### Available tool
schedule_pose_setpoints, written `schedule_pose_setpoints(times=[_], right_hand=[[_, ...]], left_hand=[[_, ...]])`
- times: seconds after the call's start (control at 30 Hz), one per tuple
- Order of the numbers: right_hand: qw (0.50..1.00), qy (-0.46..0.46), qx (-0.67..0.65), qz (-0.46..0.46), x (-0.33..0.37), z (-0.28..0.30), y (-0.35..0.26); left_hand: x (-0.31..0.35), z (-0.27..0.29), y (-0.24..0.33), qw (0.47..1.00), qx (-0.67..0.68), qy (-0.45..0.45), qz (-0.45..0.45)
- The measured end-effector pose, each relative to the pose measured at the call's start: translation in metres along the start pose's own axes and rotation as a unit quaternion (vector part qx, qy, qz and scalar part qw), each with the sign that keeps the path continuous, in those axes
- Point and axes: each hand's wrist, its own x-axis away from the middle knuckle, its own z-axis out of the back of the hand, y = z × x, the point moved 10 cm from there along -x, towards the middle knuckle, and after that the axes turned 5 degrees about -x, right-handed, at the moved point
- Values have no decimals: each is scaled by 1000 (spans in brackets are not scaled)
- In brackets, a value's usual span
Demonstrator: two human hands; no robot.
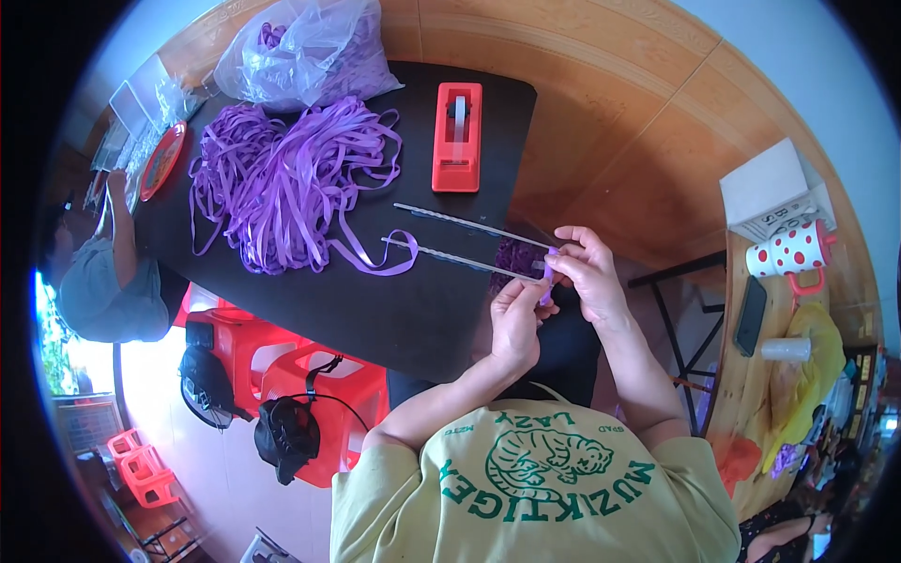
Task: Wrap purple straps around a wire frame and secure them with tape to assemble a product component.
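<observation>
Near the table's right edge, my left hand [516, 324] and my right hand [587, 274] are close together, both with fingers pinched on a short piece of purple ribbon [546, 293]. Two thin, pale twisted rods [460, 221] run side by side from over the table to my fingers. Whether the rods are joined under my fingertips is hidden. Farther left lies a big loose heap of purple ribbon [296, 188], and one loop of it reaches the left end of the nearer rod. Below the rods, beside my hands, is a dark purple bundle [519, 255].
On the black table [441, 310] stand a red tape dispenser [457, 141], a bag of purple ribbon [310, 56] and a red plate [164, 161]. Red stools [282, 366] with black caps are at left. A wooden bench at right holds a dotted mug [788, 251] and phone [750, 316]. Another person sits far left.
</observation>
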Motion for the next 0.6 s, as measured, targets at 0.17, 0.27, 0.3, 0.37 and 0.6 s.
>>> schedule_pose_setpoints(times=[0.17, 0.27, 0.3, 0.37, 0.6], right_hand=[[1000, 3, -10, -2, 0, -2, -1], [1000, 10, -9, -11, 2, 0, 1], [999, 15, -23, -20, 2, 1, 4], [999, 20, -38, -30, 3, 3, 7], [993, 1, -98, -70, 6, -2, 16]], left_hand=[[3, -2, 0, 1000, 14, -2, 11], [3, -2, 1, 1000, 14, 0, 9], [3, -2, 1, 1000, 14, 0, 9], [3, -2, 1, 1000, 11, 1, 11], [2, -3, 1, 1000, 6, -9, 0]])
